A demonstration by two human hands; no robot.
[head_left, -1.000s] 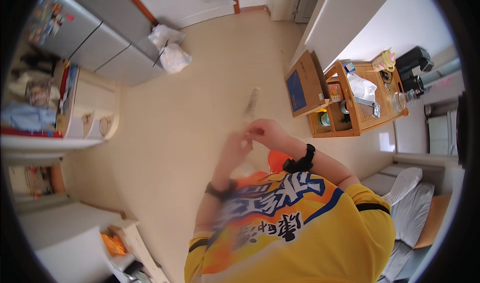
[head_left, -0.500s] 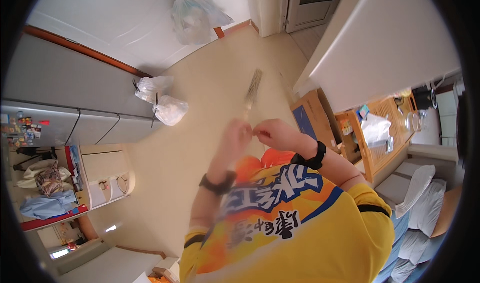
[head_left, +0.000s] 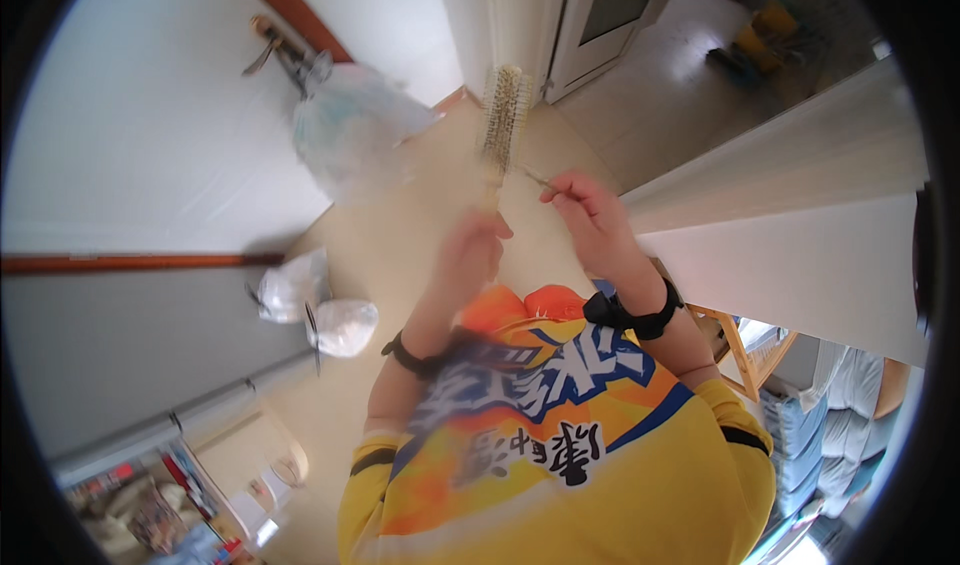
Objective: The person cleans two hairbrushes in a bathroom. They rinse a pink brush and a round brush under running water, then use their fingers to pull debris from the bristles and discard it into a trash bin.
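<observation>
My left hand [head_left: 470, 255] is closed round the handle of a pale hairbrush [head_left: 506, 115], its bristled head pointing up and away from me. Something darker, perhaps hair, shows among the bristles. Between the thumb and fingers of my right hand [head_left: 592, 220] is pinched a thin stick-like tool [head_left: 538, 178]. Its tip reaches close to the lower end of the brush head; whether it touches the bristles I cannot tell. Motion blurs my left hand.
A filled plastic bag [head_left: 355, 125] hangs from a door handle [head_left: 285, 55] at far left. Two tied white bags [head_left: 342, 327] sit on the floor by the grey cabinet [head_left: 130, 355]. An open door [head_left: 610, 25] stands ahead, and a white partition [head_left: 800, 235] is at right.
My hands have separated; the thin tool now shows in my right hand. The brush has come up and appears larger. My view has shifted toward the doorway and hanging bag.
</observation>
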